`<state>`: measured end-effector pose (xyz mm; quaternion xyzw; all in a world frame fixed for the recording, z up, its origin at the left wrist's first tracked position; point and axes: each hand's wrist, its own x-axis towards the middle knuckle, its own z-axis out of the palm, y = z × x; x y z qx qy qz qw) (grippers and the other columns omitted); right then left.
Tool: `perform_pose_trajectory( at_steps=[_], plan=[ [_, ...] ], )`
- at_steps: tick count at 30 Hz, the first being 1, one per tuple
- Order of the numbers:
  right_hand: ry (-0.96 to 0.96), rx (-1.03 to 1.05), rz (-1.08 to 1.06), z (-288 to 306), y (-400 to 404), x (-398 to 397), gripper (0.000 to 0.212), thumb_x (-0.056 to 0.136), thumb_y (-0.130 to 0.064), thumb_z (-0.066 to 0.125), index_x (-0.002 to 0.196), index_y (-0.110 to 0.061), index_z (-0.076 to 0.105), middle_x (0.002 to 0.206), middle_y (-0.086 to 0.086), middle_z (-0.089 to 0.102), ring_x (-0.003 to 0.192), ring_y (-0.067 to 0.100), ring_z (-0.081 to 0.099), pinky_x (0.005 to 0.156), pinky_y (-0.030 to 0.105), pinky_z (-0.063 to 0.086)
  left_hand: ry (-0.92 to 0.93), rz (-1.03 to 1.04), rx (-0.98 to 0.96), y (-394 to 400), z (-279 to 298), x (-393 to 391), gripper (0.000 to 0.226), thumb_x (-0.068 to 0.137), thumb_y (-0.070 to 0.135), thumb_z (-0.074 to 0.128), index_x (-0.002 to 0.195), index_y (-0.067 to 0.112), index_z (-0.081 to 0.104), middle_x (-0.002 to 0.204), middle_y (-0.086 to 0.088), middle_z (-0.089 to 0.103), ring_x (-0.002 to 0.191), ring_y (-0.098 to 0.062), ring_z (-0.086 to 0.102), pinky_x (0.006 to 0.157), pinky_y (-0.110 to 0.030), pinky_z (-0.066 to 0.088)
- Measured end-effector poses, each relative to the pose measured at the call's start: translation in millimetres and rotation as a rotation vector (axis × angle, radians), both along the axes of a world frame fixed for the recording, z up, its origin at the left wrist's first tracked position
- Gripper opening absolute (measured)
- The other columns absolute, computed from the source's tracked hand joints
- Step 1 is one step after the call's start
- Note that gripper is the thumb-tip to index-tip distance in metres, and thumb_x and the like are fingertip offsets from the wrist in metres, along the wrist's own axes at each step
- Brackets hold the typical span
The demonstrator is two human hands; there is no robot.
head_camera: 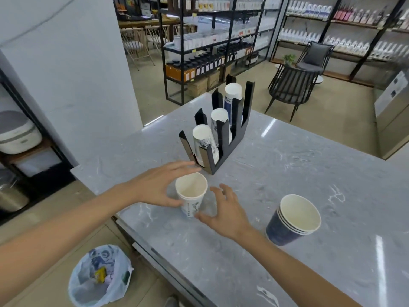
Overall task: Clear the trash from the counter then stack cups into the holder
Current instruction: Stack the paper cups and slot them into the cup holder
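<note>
A stack of white paper cups (pixel 192 193) stands upright on the grey marble counter (pixel 276 169). My left hand (pixel 158 186) is spread open against its left side, thumb near the cup's lower wall. My right hand (pixel 223 210) hovers open just to its right, fingers apart, thumb close to the cup's base. A black cup holder (pixel 223 138) stands behind, with three slots each holding upside-down white cups. A stack of dark blue cups (pixel 292 220) stands upright on the counter at the right.
A bin lined with a white plastic bag (pixel 99 278) holding trash sits on the floor left of the counter. Behind the counter are black shelving racks (pixel 212 41) and dark chairs (pixel 292 85). A white pillar (pixel 73 74) rises at left.
</note>
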<state>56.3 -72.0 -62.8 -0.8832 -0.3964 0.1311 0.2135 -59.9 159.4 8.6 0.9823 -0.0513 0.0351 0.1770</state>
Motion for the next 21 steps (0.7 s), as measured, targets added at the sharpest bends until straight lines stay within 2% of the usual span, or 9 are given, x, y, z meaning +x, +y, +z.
perform_pose_trajectory(
  at_steps=[3, 5, 9, 14, 19, 21],
  plan=[
    [0.114, 0.060, -0.016, -22, 15, -7, 0.096, 0.075, -0.063, 0.078, 0.151, -0.023, 0.035, 0.155, 0.004, 0.035, 0.144, 0.026, 0.034, 0.114, 0.036, 0.038, -0.018, -0.057, -0.028, 5, -5, 7, 0.086, 0.083, 0.056, 0.073, 0.153, 0.050, 0.024, 0.163, 0.021, 0.021, 0.144, 0.011, 0.022, 0.104, -0.017, 0.035],
    [0.159, 0.108, -0.027, -33, 23, -12, 0.091, 0.074, -0.055, 0.083, 0.146, -0.019, 0.039, 0.146, 0.002, 0.043, 0.137, 0.023, 0.039, 0.108, 0.029, 0.039, -0.023, -0.089, -0.046, 9, -8, 11, 0.077, 0.085, 0.052, 0.072, 0.151, 0.048, 0.032, 0.160, 0.019, 0.027, 0.139, 0.008, 0.032, 0.099, -0.011, 0.035],
    [0.189, 0.193, -0.046, -45, 35, -19, 0.080, 0.082, -0.046, 0.080, 0.144, -0.013, 0.041, 0.139, 0.007, 0.054, 0.128, 0.024, 0.049, 0.102, 0.032, 0.044, -0.034, -0.111, -0.080, 20, -14, 15, 0.066, 0.086, 0.051, 0.072, 0.146, 0.039, 0.046, 0.153, 0.015, 0.040, 0.137, 0.002, 0.040, 0.107, -0.021, 0.040],
    [0.277, 0.274, -0.093, -44, 44, -20, 0.071, 0.084, -0.048, 0.075, 0.137, -0.018, 0.039, 0.128, 0.001, 0.064, 0.113, 0.018, 0.063, 0.088, 0.035, 0.054, -0.044, -0.091, -0.175, 28, -14, 24, 0.059, 0.085, 0.054, 0.074, 0.139, 0.039, 0.055, 0.149, 0.022, 0.049, 0.134, 0.009, 0.044, 0.111, -0.023, 0.041],
    [0.430, 0.462, -0.174, -34, 42, -18, 0.064, 0.083, -0.047, 0.075, 0.131, -0.027, 0.038, 0.126, -0.019, 0.063, 0.118, 0.000, 0.062, 0.092, 0.038, 0.060, -0.170, -0.060, -0.277, 25, -2, 35, 0.046, 0.085, 0.048, 0.075, 0.129, 0.034, 0.067, 0.135, 0.016, 0.065, 0.126, 0.000, 0.058, 0.105, -0.036, 0.051],
    [0.455, 0.511, -0.194, -26, 41, -17, 0.062, 0.084, -0.041, 0.076, 0.132, -0.029, 0.039, 0.130, -0.017, 0.061, 0.121, -0.002, 0.060, 0.096, 0.037, 0.059, -0.199, -0.071, -0.303, 24, 6, 41, 0.041, 0.088, 0.047, 0.071, 0.128, 0.036, 0.068, 0.134, 0.015, 0.066, 0.125, -0.001, 0.059, 0.105, -0.037, 0.051]
  ],
)
